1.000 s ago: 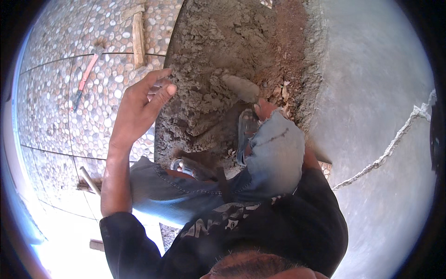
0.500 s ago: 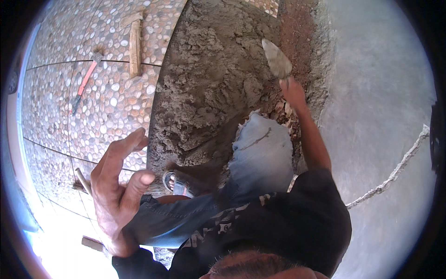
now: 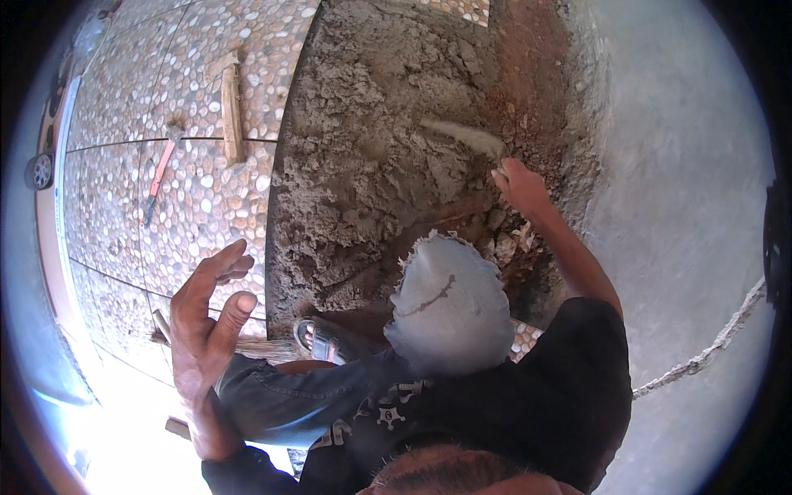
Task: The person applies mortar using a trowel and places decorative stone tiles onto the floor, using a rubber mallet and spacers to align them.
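My right hand (image 3: 523,186) is closed around the handle of a trowel (image 3: 469,137). Its grey blade lies low over the wet mortar bed (image 3: 363,140), pointing left, close to the strip of reddish soil; whether it touches the mortar I cannot tell. Over on the left, my left hand (image 3: 208,318) is raised in the air with its fingers apart and nothing in them. It hangs near the pebble-patterned tiles (image 3: 210,198), left of the mortar's edge.
On the tiles lie a red-handled hammer-like tool (image 3: 161,173) and a wooden block (image 3: 232,114). A grey wall (image 3: 676,165) rises on the right beyond the reddish soil (image 3: 532,74). Broken rubble (image 3: 507,241) sits beside my knee (image 3: 450,305). My sandalled foot (image 3: 322,340) stands at the mortar's near edge.
The trowel blade has swung from pointing up and away to pointing left over the mortar. My right hand has shifted slightly nearer. My left hand stays raised and open.
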A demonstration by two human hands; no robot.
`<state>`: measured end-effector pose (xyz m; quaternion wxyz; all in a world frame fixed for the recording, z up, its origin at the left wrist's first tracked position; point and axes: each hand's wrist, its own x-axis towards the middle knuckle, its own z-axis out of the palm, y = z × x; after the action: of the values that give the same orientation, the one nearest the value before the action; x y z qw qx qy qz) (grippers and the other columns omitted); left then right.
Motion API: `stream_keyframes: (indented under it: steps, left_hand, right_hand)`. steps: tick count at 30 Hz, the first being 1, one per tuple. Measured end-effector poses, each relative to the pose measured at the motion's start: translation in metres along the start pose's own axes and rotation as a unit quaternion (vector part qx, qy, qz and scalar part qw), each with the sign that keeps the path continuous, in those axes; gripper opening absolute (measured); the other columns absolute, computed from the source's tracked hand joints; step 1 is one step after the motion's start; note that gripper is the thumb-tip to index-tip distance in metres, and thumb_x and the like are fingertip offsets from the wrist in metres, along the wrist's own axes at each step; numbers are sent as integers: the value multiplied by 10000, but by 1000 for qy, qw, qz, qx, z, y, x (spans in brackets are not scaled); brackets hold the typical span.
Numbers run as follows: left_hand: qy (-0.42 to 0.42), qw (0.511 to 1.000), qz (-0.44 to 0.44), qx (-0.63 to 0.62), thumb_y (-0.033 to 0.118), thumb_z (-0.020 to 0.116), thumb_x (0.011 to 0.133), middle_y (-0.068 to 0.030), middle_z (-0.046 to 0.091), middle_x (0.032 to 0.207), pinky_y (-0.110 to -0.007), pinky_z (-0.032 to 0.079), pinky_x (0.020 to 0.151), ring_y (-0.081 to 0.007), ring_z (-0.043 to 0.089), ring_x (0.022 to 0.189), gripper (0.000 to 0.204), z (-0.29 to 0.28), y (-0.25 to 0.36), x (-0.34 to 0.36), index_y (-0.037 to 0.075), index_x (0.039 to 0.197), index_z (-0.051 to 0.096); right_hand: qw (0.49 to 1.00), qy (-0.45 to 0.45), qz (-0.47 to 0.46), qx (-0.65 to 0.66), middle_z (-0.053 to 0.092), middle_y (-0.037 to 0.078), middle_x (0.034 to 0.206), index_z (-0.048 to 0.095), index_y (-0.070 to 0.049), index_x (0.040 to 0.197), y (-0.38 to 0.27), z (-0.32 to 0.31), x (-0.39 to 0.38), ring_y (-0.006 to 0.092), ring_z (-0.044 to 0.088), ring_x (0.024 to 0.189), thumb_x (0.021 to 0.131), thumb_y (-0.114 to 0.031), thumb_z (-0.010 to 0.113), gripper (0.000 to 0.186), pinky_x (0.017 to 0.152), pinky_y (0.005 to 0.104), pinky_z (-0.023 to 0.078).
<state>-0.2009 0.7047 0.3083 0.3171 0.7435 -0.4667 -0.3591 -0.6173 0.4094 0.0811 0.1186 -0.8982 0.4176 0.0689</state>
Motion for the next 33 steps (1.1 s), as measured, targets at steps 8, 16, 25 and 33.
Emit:
stream_keyframes:
  steps: [8,16,25,33]
  left_hand:
    - [-13,999,-41,9,418,634,915,-206,677,1059,-398,492,878,-288,651,985,580,9,-3,4,-18,1290,557]
    - [7,994,-107,34,404,611,942,-188,676,1055,-382,486,879,-255,640,977,545,13,-16,8,-9,1293,557]
    - [30,992,-121,37,466,609,930,-177,670,1046,-370,486,869,-233,623,975,600,12,-14,12,-4,1299,554]
    - [24,993,-107,47,458,610,927,-184,673,1050,-382,494,852,-250,641,957,604,10,-9,0,-20,1291,553]
  right_hand:
    - [985,-40,-78,-149,604,148,785,529,-80,1002,10,-7,47,394,644,721,953,-366,553,291,614,478,545]
    - [988,-75,-9,-132,664,185,892,532,-84,1113,65,-30,160,407,657,834,984,-398,456,348,745,549,530]
    - [982,-127,98,-97,565,205,1294,445,-57,1400,109,-35,232,373,580,1144,1017,-429,358,540,970,541,454]
    - [974,-153,162,34,566,229,1274,445,-55,1399,92,-71,216,372,576,1151,1015,-437,355,549,938,527,471]
